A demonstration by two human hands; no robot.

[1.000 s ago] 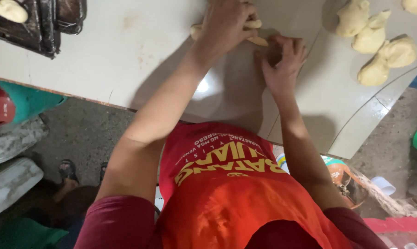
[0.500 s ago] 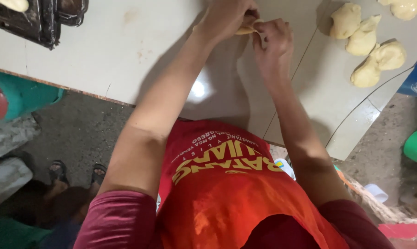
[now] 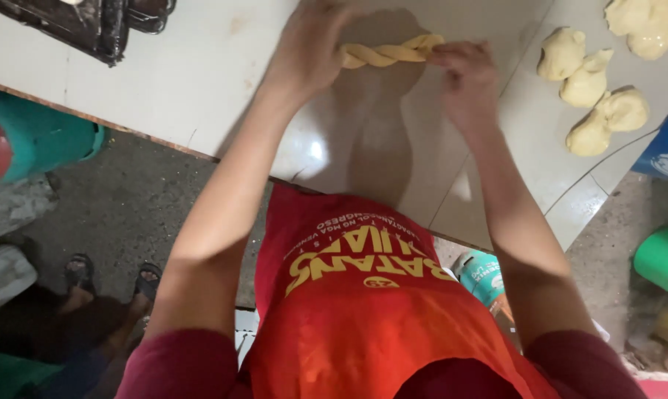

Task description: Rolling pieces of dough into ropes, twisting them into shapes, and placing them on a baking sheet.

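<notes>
A twisted rope of pale yellow dough (image 3: 390,53) stretches between my two hands above the white tiled table (image 3: 201,89). My left hand (image 3: 308,52) grips its left end and my right hand (image 3: 468,74) pinches its right end. Both hands are held just over the tabletop near its far middle. I wear a red apron with yellow print.
Several lumps of dough (image 3: 588,96) lie on the table to the right, with a bigger mass (image 3: 648,26) at the far right corner. A dark baking tray (image 3: 90,22) sits at the far left. Teal buckets (image 3: 46,137) and another person's sandalled feet (image 3: 112,277) are on the floor at left.
My hands have moved apart from a closed-together position, drawing out the dough so the twisted rope now shows between them.
</notes>
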